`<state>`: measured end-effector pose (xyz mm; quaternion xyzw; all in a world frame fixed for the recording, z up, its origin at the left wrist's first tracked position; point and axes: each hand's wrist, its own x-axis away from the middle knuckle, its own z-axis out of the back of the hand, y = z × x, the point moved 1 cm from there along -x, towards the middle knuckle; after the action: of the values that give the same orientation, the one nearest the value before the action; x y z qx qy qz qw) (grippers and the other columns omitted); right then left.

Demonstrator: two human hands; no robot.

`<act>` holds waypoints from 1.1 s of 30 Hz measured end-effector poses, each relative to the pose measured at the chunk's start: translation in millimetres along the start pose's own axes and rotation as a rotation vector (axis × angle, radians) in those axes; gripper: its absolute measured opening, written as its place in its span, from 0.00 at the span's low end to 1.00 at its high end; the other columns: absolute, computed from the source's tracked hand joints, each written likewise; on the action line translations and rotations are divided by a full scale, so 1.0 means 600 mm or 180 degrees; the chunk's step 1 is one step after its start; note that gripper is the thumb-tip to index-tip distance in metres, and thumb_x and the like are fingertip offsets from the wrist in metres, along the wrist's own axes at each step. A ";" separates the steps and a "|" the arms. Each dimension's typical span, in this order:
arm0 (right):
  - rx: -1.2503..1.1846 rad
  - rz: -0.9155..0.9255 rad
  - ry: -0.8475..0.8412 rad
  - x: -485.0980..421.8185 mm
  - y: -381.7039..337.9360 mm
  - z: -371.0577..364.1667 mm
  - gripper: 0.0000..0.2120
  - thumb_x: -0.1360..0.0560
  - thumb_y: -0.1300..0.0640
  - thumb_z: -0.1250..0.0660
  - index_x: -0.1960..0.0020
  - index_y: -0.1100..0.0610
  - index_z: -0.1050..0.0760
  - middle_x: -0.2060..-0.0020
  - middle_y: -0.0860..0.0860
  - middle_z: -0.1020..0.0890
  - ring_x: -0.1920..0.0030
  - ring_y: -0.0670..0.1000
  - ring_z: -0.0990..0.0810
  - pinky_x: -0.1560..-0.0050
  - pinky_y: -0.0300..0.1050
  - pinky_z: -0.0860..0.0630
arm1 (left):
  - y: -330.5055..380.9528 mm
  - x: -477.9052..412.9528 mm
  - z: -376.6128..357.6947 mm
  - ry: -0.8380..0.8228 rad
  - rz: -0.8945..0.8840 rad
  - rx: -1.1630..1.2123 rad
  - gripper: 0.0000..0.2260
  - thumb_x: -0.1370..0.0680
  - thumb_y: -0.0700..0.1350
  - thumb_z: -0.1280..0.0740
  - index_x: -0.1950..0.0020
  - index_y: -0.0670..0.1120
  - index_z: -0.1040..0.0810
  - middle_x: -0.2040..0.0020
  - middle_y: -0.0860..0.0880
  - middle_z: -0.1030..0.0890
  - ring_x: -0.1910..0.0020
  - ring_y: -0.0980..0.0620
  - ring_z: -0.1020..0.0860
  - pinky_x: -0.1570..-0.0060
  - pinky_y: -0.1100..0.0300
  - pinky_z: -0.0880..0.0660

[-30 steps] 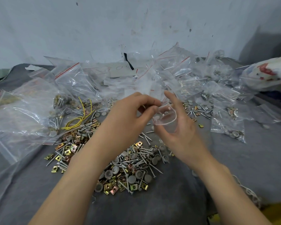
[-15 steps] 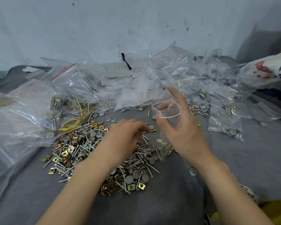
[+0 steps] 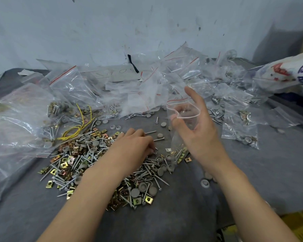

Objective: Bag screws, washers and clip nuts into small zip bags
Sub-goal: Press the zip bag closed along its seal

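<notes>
A heap of screws, grey round washers and brass-coloured clip nuts [image 3: 87, 165] lies on the grey cloth in front of me. My left hand [image 3: 136, 145] is down on the heap's far right edge, fingers curled over screws there; what it holds is hidden. My right hand [image 3: 198, 130] holds a small clear zip bag [image 3: 182, 117] upright above the heap, mouth spread open, thumb and fingers around its sides. The bag looks empty.
Many clear zip bags [image 3: 147, 88], some filled with hardware, pile up along the back by the wall. A large bag with yellow wire ties [image 3: 77, 126] lies at the left. Filled small bags [image 3: 240, 130] rest at the right. A printed sack [image 3: 283, 72] sits far right.
My left hand let go of the bag's mouth and dropped onto the heap. My right hand keeps the open bag raised and has shifted slightly right.
</notes>
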<state>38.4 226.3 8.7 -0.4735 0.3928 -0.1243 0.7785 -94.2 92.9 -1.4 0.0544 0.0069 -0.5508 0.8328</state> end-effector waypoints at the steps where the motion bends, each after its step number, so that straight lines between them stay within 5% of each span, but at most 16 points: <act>1: 0.0002 -0.0002 0.0013 0.000 0.000 0.000 0.32 0.27 0.39 0.33 0.25 0.35 0.40 0.46 0.36 0.19 0.42 0.43 0.19 0.43 0.36 0.30 | -0.001 0.000 -0.002 -0.0011 -0.0002 -0.0041 0.08 0.18 0.54 0.40 0.41 0.57 0.25 0.39 0.53 0.27 0.36 0.49 0.32 0.39 0.53 0.33; 7: -0.0010 -0.0020 0.0036 -0.001 0.001 0.001 0.31 0.26 0.39 0.32 0.26 0.34 0.39 0.43 0.40 0.19 0.37 0.45 0.21 0.32 0.49 0.28 | -0.007 0.001 0.012 0.0222 0.0092 0.0409 0.07 0.17 0.52 0.42 0.45 0.53 0.27 0.47 0.55 0.23 0.43 0.50 0.26 0.39 0.51 0.31; 11: 0.0132 0.0039 0.0012 -0.002 0.003 -0.001 0.30 0.24 0.40 0.32 0.26 0.35 0.39 0.47 0.37 0.19 0.42 0.42 0.20 0.40 0.37 0.28 | -0.007 0.007 0.062 0.1080 0.0340 0.1668 0.03 0.19 0.50 0.37 0.48 0.54 0.24 0.55 0.60 0.21 0.55 0.64 0.23 0.53 0.67 0.27; 16: 0.0221 0.0083 -0.0128 0.003 0.001 -0.009 0.31 0.26 0.44 0.31 0.26 0.33 0.39 0.48 0.38 0.19 0.47 0.43 0.18 0.45 0.45 0.21 | 0.021 0.014 0.124 0.1961 0.0229 0.2475 0.03 0.20 0.47 0.33 0.51 0.54 0.20 0.59 0.60 0.20 0.58 0.64 0.23 0.58 0.74 0.29; 19: 0.0324 0.0148 -0.0113 0.003 0.000 -0.014 0.32 0.26 0.46 0.29 0.26 0.35 0.39 0.48 0.36 0.19 0.47 0.39 0.20 0.49 0.29 0.28 | 0.037 0.020 0.139 0.1845 -0.0050 0.2413 0.06 0.20 0.45 0.33 0.50 0.57 0.20 0.56 0.60 0.19 0.55 0.63 0.22 0.53 0.73 0.29; 23: 0.0293 0.0126 -0.0155 0.006 -0.002 -0.018 0.33 0.27 0.46 0.30 0.26 0.33 0.39 0.47 0.30 0.21 0.44 0.34 0.22 0.48 0.23 0.31 | 0.052 0.021 0.132 0.1538 -0.0232 0.2013 0.06 0.21 0.48 0.32 0.45 0.56 0.20 0.51 0.58 0.19 0.48 0.63 0.23 0.49 0.74 0.32; 33: 0.0281 0.0113 -0.0134 0.005 -0.003 -0.013 0.31 0.26 0.49 0.30 0.27 0.34 0.37 0.51 0.37 0.19 0.51 0.39 0.20 0.50 0.27 0.29 | 0.020 0.016 0.118 0.1458 0.0056 0.1971 0.10 0.20 0.52 0.36 0.39 0.56 0.23 0.51 0.60 0.21 0.48 0.62 0.24 0.48 0.67 0.30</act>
<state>34.9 218.9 6.9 -0.4341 0.3788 -0.1176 0.8089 -82.8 82.1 69.4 0.4250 0.0256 -0.4933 0.7585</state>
